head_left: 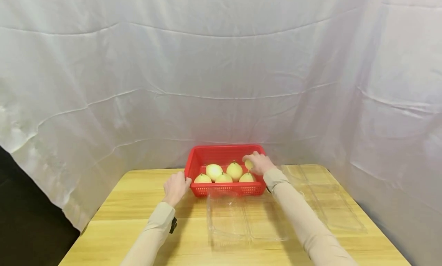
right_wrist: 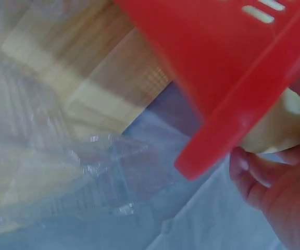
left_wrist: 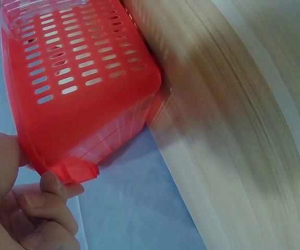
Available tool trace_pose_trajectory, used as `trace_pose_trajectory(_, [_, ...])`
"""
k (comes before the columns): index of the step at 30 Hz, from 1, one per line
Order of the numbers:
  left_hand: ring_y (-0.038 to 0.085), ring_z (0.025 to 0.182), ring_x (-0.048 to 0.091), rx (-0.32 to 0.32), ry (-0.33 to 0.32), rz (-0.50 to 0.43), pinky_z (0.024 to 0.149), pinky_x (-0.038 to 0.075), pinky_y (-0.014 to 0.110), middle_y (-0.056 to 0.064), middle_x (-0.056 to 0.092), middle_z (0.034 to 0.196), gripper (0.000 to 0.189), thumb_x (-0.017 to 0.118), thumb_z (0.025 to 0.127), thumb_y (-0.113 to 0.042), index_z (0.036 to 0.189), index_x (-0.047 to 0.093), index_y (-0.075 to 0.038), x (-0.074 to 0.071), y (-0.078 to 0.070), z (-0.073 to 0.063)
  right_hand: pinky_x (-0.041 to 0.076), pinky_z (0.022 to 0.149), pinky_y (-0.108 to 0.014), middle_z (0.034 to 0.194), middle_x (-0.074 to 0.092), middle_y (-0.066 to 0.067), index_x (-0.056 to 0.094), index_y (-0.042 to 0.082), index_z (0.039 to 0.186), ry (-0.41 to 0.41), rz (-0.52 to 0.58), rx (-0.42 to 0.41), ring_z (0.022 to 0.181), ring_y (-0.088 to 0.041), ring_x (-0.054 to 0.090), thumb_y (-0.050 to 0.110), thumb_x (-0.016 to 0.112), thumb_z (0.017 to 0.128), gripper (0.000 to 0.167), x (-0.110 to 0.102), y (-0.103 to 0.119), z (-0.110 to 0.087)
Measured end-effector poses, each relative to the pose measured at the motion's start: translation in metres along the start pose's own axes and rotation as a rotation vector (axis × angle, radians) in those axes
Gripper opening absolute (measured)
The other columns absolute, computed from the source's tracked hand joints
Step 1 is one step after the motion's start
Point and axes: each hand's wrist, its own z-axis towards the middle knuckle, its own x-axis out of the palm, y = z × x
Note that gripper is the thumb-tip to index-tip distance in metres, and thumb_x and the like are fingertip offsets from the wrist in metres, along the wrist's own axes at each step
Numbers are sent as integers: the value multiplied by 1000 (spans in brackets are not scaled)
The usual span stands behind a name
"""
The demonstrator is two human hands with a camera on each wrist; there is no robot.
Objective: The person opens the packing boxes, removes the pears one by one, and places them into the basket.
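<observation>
A red plastic basket [head_left: 221,185] with slotted sides stands at the table's far edge, several pale yellow pears [head_left: 234,171] inside it. At its left end my left hand [head_left: 177,188] grips the rim; in the left wrist view the thumb and fingers [left_wrist: 48,203] pinch the basket's corner [left_wrist: 82,125]. My right hand [head_left: 260,163] is at the basket's right end, its fingers curled round a pear [right_wrist: 280,125]. In the right wrist view the basket's rim [right_wrist: 233,122] partly hides that pear.
A clear plastic clamshell box [head_left: 229,218] lies on the wooden table [head_left: 138,204] in front of the basket. More clear plastic packaging [head_left: 321,197] lies at the right, beyond my right forearm. A pale grey curtain [head_left: 221,85] hangs behind and at the sides.
</observation>
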Motion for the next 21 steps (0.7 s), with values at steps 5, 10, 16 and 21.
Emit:
trace_pose_trajectory(5, [22,53,51,9,-26,21,44,36,32,3,52,58,27,57,88,-21,63,54,-12,-2,1,0,37,97,-67,119,59,-13,62,27,127,26,-68,17,108,-35,56,14,73,83,47,4,0,4])
trace_pose_trajectory(10, [22,52,51,38,-26,25,44,35,32,3,51,57,27,57,87,-20,62,53,-12,0,-1,-2,33,99,-71,118,60,-14,64,27,121,42,-116,-12,108,-37,57,7,70,83,44,9,-3,2])
trace_pose_trajectory(16, [21,52,50,7,-14,6,43,34,31,3,50,58,26,55,88,-19,63,53,-12,1,-2,-3,25,100,-78,126,56,-16,60,27,124,111,-116,3,116,-41,56,0,63,85,47,9,-1,-1])
trace_pose_trajectory(21, [22,54,51,16,-11,9,44,36,33,3,52,59,27,56,88,-21,63,54,-12,0,-4,-3,25,98,-79,126,56,-15,55,28,133,163,-133,45,120,-37,56,6,57,89,49,13,-2,-4])
